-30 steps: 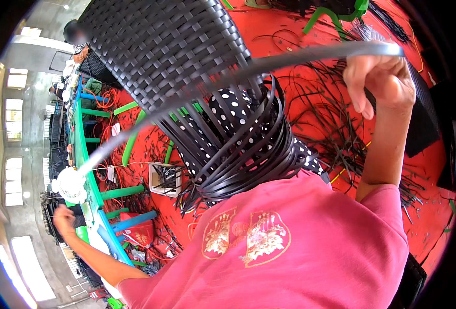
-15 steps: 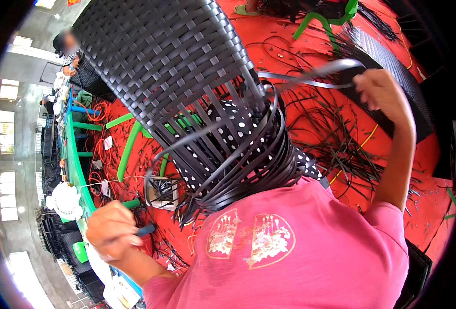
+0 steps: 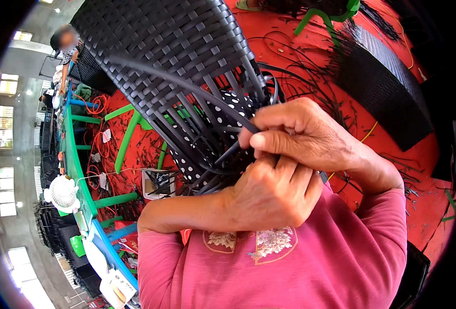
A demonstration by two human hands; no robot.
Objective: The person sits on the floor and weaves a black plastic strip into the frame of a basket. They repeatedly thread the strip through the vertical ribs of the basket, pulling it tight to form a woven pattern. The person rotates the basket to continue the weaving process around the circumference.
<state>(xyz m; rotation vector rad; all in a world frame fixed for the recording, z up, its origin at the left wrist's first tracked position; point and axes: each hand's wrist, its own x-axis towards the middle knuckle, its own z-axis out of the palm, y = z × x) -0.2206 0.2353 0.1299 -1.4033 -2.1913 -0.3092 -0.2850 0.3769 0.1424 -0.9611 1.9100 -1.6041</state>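
A black woven panel (image 3: 171, 46) with flat plastic strips rises in front of me, its lower part still open between upright strips. Between thumb and fingers of my right hand (image 3: 310, 136) is pinched a flat black strip (image 3: 186, 85), which curves up and left across the weave. My left hand (image 3: 277, 193) is curled closed just below and against the right one; its fingertips are turned from view, and what it holds is hidden. Other loose strips loop below the weave, beside a black cloth with white dots (image 3: 186, 167) over my lap.
A second black woven piece (image 3: 382, 87) lies on the red floor (image 3: 269, 46) at right, among scattered strip scraps. Left are green chair legs (image 3: 127, 141), a white box of strips (image 3: 158, 185), a green-edged table (image 3: 81, 180), a white fan (image 3: 63, 193) and another person (image 3: 65, 56).
Both hands have come together from wide apart, the right moving left and down, the left moving right and up. The strip in my right hand now stretches across the panel; the bundled loops have loosened.
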